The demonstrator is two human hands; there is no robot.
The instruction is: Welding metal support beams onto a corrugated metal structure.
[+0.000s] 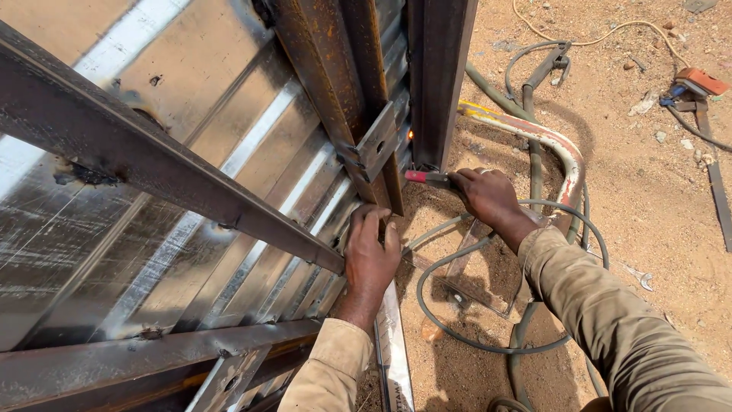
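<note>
The right hand is closed in a firm grip around a red-handled electrode holder, knuckles up, with the tool's tip reaching toward the foot of a dark upright steel post. A small orange glow shows just beside that post, where a flat perforated steel plate meets it. The left hand is nearly flat, fingers together and slightly curled, pressing against the lower end of a diagonal rusty steel bar where it meets the ribbed sheet metal; it holds nothing. The sheet is shiny, corrugated and scratched, with dull grey weld spots along the bars. A second rusted bar runs across the gate's bottom edge. Both arms wear tan, coarse cloth sleeves. A grey rubber cable loops on the sandy ground below the right wrist, passing over a bent pipe with worn white and red paint. Near the ground's upper right corner lies an orange-handled tool
</note>
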